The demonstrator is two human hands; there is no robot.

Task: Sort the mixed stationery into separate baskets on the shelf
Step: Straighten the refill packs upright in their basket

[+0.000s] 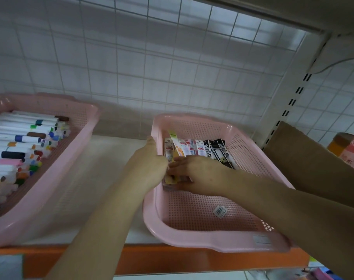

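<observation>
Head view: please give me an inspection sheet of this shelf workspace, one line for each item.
Surface: white shelf with an orange front edge.
Job's things: left basket full of markers; right basket holds packets in a row.
Clutter: barcode sticker on the right basket's floor.
Grippers: left hand at the right basket's left rim, fingers hidden; right hand holds packets between fingers and thumb.
Cables: nothing seen.
Surroundings: wire grid behind; cardboard box to the right.

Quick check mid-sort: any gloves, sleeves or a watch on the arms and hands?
No. The left hand and right hand wear no gloves, and no watch, bracelet or ring shows. Both arms are bare to the frame edge, with no sleeves in view.
</observation>
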